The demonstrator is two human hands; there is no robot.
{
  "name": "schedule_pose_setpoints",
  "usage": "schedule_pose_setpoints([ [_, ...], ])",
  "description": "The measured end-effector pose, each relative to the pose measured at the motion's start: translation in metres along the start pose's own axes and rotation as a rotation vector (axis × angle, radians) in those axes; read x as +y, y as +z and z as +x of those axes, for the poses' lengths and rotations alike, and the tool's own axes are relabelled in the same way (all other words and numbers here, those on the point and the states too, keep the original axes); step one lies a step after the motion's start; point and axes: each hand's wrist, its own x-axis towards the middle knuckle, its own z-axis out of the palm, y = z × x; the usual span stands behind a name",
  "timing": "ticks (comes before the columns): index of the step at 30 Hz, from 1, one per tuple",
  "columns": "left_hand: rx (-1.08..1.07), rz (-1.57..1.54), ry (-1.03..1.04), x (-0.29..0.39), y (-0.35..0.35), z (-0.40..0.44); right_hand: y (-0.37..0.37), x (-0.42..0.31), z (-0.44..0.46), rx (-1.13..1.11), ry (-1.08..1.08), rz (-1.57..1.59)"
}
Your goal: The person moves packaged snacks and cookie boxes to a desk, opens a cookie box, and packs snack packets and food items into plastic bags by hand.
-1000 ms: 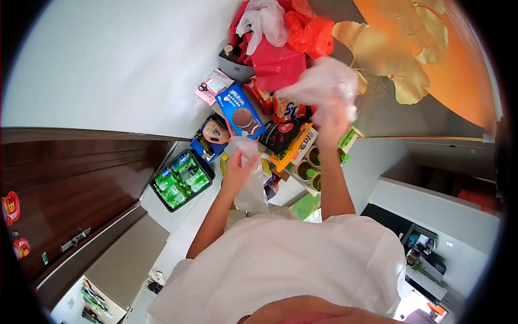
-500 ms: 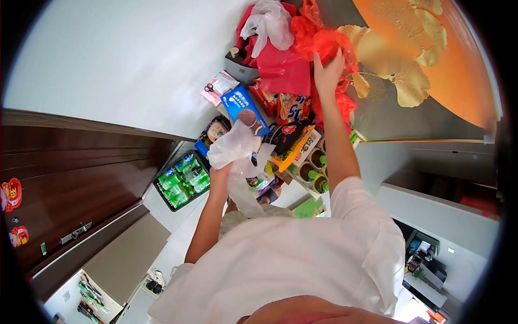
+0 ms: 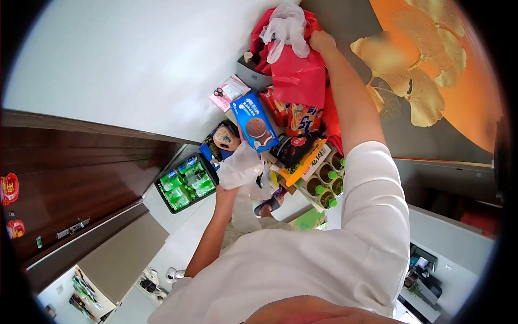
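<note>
Left to right: a tray of green bottles (image 3: 175,195) lies just beside the left hand (image 3: 226,195), which is closed on a bunched clear bag (image 3: 240,166). The bag is held over the goods, its upper part near the lower end of the blue box (image 3: 254,124); half a second earlier the same hand already gripped it, so this end of the work is unchanged. Farther right, a white bag (image 3: 287,31) sits on top of the red sack (image 3: 298,78), as before. The main change is at the right hand (image 3: 322,41): it has left the loose orange-red plastic and gone to the sack's upper edge, fingers curled against it; whether they are clamped on it cannot be told. That plastic no longer tops the pile; a red piece (image 3: 333,123), possibly part of it, shows beside the forearm. The handling seems, on this evidence, to have shifted to the sack.
</note>
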Motion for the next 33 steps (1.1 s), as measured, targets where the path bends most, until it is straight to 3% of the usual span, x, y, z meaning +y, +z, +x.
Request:
schedule_pose_setpoints([
  [2, -0.011, -0.008, 0.005, -0.003, 0.000, -0.001, 0.012, -0.006, -0.002, 0.432, 0.016, -0.153],
  [3, -0.039, 0.025, -0.003, -0.006, 0.000, 0.001, 0.003, -0.012, -0.017, 0.433, 0.018, -0.154],
  [6, -0.088, 0.048, 0.014, -0.008, -0.003, 0.007, -0.028, -0.029, -0.078, 0.584, -0.024, 0.018],
  [8, -0.112, 0.034, 0.035, -0.007, -0.003, 0.007, -0.027, -0.025, -0.088, 1.079, -0.072, 0.317],
  [9, -0.109, 0.045, 0.048, -0.003, -0.001, 0.006, -0.034, -0.032, -0.094, 1.126, -0.138, 0.425],
  [11, -0.108, 0.058, 0.059, -0.002, 0.002, 0.006, -0.072, -0.078, -0.131, 1.098, -0.508, 0.533],
  [13, -0.108, 0.020, 0.020, -0.005, 0.002, 0.010, -0.104, -0.104, -0.140, 1.051, -0.891, 0.234],
  [14, -0.113, 0.029, 0.019, -0.005, 0.004, 0.009, -0.098, -0.097, -0.128, 1.053, -0.879, 0.234],
  [16, -0.083, 0.051, -0.005, -0.004, 0.005, 0.005, -0.075, -0.083, -0.084, 0.947, -0.823, -0.260],
  [17, -0.084, 0.057, -0.001, -0.001, 0.006, 0.003, -0.070, -0.067, -0.074, 0.955, -0.729, -0.146],
  [19, -0.082, 0.056, -0.001, 0.004, 0.008, -0.003, -0.019, -0.033, -0.041, 0.741, -0.283, 0.015],
  [22, -0.094, 0.042, -0.021, -0.006, 0.002, -0.002, -0.003, -0.013, -0.038, 0.695, -0.158, 0.027],
  [24, -0.093, 0.057, -0.014, -0.008, 0.000, -0.002, -0.006, -0.012, -0.028, 0.236, 0.149, 0.106],
  [26, -0.085, 0.063, -0.008, -0.009, 0.000, -0.006, 0.002, -0.005, -0.009, 0.214, 0.154, 0.141],
  [30, -0.038, 0.045, -0.019, -0.009, 0.002, -0.003, 0.003, -0.015, 0.021, -0.037, 0.079, 0.064],
  [32, -0.022, 0.033, -0.005, -0.010, 0.002, -0.005, 0.006, -0.020, 0.051, -0.135, -0.622, -0.530],
  [33, -0.038, 0.037, -0.009, -0.009, 0.003, -0.006, 0.008, -0.019, 0.046, -0.142, -0.622, -0.534],
])
